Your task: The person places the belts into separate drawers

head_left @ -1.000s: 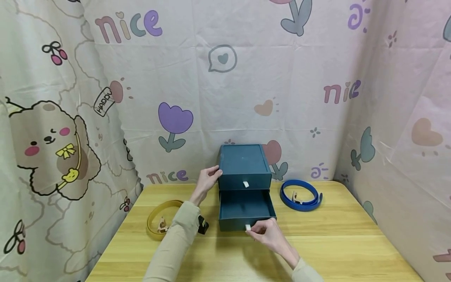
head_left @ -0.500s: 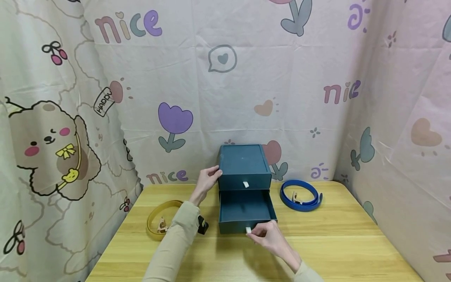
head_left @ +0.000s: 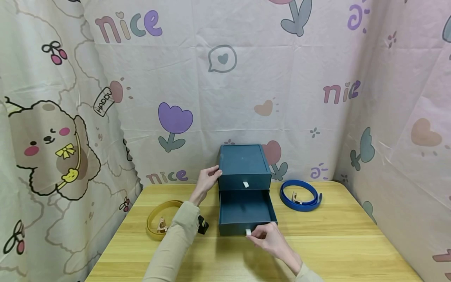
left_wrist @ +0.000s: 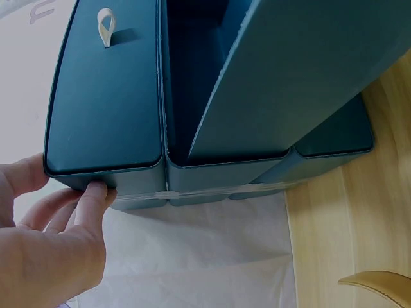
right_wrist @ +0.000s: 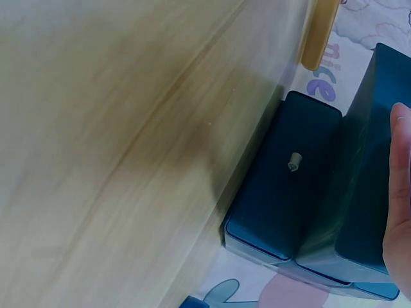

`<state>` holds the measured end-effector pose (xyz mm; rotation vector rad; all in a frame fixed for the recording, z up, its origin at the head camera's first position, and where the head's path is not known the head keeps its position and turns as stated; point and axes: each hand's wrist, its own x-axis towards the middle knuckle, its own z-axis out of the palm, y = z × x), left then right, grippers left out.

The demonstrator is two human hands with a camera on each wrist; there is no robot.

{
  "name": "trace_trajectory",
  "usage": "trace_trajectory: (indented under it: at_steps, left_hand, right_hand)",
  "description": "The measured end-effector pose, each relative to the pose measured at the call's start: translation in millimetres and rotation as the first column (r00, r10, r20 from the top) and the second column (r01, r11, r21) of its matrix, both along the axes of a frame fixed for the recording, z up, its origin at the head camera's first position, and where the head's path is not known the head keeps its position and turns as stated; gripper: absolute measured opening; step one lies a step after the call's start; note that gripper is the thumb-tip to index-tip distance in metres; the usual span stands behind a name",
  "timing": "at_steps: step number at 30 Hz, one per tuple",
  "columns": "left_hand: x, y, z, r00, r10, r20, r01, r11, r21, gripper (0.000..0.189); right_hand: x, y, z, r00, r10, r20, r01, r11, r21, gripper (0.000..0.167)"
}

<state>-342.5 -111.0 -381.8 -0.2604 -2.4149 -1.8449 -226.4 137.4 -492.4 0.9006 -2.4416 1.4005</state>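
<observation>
Pinching tab [head_left: 248, 232] on open drawer [head_left: 231, 229]

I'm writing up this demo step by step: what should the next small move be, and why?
Probably the right hand should let go of the white tab: the middle drawer already stands well out, nothing shows inside it, and the left hand grips the drawer box. That would free fingers for, perhaps, the blue belt.
</observation>
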Motion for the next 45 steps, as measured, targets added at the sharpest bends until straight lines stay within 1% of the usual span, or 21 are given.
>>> trace_trajectory:
  at_steps: [6,16,23,26,31,35,38,40,42,45]
  left_hand:
    - [0.1,-0.3,-0.7,1.0,-0.007,0.007,0.007,1.0,0.008,0.047]
    - [1.9,-0.6,0.7,1.0,-0.008,-0.001,0.008,1.0,0.007,0.048]
    - [0.6,-0.4,1.0,1.0,-0.008,-0.005,0.008,1.0,-0.003,0.048]
    - [0.2,-1.0,0.6,1.0,-0.014,-0.005,0.014,1.0,0.002,0.048]
    - [-0.1,-1.7,0.4,1.0,-0.013,-0.003,0.013,1.0,0.004,0.048]
    - [-0.3,-1.1,0.5,1.0,-0.008,0.0,0.008,1.0,-0.002,0.047]
    - [-0.3,-0.4,0.9,1.0,-0.004,0.008,0.004,1.0,0.003,0.047]
    - [-0.4,-0.1,1.0,1.0,-0.002,0.012,0.001,1.0,0.007,0.047]
    - [-0.3,0.2,1.1,1.0,-0.002,0.022,0.002,1.0,0.014,0.047]
    - [0.2,0.2,1.3,1.0,-0.003,0.019,0.003,1.0,0.011,0.047]
  right_hand:
    - [2.0,-0.4,-1.8,1.0,-0.003,0.021,0.003,1.0,0.019,0.011]
    - [2.9,-1.6,-3.7,1.0,0.001,-0.022,-0.001,1.0,0.014,0.012]
    - [3.7,-2.0,-2.2,1.0,-0.01,0.004,0.01,1.0,0.021,0.009]
    - [4.0,-1.9,-1.8,1.0,-0.012,0.001,0.012,1.0,0.016,0.009]
    - [4.0,1.2,-1.6,1.0,0.018,-0.022,-0.018,1.0,-0.01,0.012]
    - [4.1,6.1,1.3,0.998,0.062,-0.014,-0.063,0.996,-0.067,0.01]
    - [3.9,9.5,6.2,0.994,0.091,-0.059,-0.098,0.988,-0.121,0.008]
    - [3.3,11.2,11.3,0.986,0.116,-0.118,-0.134,0.978,-0.162,0.007]
    - [1.2,13.9,16.9,0.971,0.136,-0.194,-0.173,0.967,-0.189,0.008]
    - [-4.9,20.9,25.1,0.95,0.149,-0.274,-0.215,0.95,-0.227,0.013]
